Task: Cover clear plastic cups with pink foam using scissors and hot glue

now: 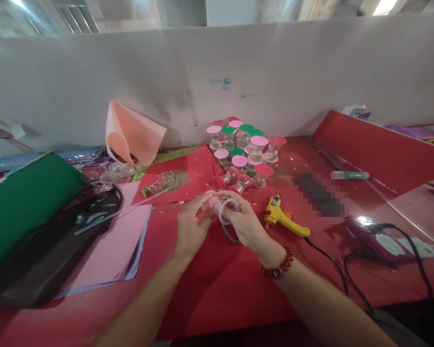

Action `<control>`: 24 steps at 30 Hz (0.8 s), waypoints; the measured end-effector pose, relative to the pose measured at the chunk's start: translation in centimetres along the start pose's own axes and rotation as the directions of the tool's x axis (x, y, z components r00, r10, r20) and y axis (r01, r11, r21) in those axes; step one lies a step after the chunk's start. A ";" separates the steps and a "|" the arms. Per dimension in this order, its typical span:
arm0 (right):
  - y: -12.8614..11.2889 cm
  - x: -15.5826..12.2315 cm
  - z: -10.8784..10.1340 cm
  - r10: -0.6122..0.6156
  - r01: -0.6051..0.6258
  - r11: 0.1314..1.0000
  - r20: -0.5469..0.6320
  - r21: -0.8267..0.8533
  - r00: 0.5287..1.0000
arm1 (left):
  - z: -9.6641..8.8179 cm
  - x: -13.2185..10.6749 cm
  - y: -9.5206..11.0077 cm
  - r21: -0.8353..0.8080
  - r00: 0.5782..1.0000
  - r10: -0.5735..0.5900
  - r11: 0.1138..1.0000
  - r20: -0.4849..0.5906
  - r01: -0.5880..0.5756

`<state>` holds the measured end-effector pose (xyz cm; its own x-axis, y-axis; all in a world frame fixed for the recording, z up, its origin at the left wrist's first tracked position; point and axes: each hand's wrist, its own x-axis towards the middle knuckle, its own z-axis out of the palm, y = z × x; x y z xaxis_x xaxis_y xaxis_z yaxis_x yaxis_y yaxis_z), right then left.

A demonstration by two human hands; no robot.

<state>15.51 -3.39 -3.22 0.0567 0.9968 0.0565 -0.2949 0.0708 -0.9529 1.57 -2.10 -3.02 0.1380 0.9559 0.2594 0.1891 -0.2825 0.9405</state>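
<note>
Both hands are together near the table's middle, around a small clear plastic cup (228,212) whose round rim faces me. My left hand (193,224) has its fingers closed on the pinkish end of the cup piece. My right hand (248,219) grips it by the rim side, a red bead bracelet on the wrist. A thin dark green loop (230,234) shows just below the right fingers; what it belongs to is hidden. Beyond the hands stand several hourglass-shaped clear cup pieces (259,144) topped with pink, red and green paper discs. Some lie on their sides.
A yellow glue gun (287,219) lies right of my hands, its cord running to a purple power strip (379,241). Red paper (198,178) with glitter lies behind. Pink sheets (108,255) and a black bag (58,246) are at left. A white wall (148,72) closes the back.
</note>
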 end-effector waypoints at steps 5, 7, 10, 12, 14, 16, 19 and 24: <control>-0.3 0.0 0.0 0.051 -0.054 0.995 0.030 0.082 0.998 | -0.1 0.1 -0.3 0.052 0.999 0.034 0.998 -0.008 -0.033; -0.3 0.0 0.0 0.044 -0.045 0.996 0.014 0.075 0.999 | 0.0 0.0 -0.5 0.052 0.999 0.048 0.998 -0.007 -0.048; -0.1 0.0 0.1 0.047 -0.046 0.997 -0.021 0.057 0.999 | 0.2 0.0 -0.9 0.071 0.998 0.066 0.995 -0.006 -0.065; -0.2 0.0 0.1 0.059 -0.058 0.996 -0.028 0.065 0.998 | 0.2 0.0 -1.0 0.104 0.996 0.087 0.991 -0.015 -0.085; -0.3 0.0 0.0 0.075 -0.073 0.993 -0.014 0.098 0.997 | 0.2 0.1 -0.9 0.134 0.994 0.103 0.986 -0.022 -0.100; -0.5 0.0 0.0 0.089 -0.089 0.988 0.007 0.129 0.996 | 0.2 0.1 -0.8 0.141 0.995 0.102 0.985 -0.017 -0.099; -0.5 0.1 0.0 0.097 -0.096 0.988 0.001 0.120 0.995 | 0.2 0.1 -0.7 0.109 0.996 0.085 0.991 -0.015 -0.082; -0.6 0.1 0.0 0.082 -0.080 0.989 -0.010 0.121 0.997 | 0.3 0.4 -0.8 -0.027 1.000 -0.001 1.000 -0.020 0.000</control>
<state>15.67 -3.29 -2.63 0.0418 0.9988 -0.0245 -0.4114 -0.0051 -0.9115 1.75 -1.53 -3.74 0.1180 0.9576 0.2629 0.1633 -0.2799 0.9461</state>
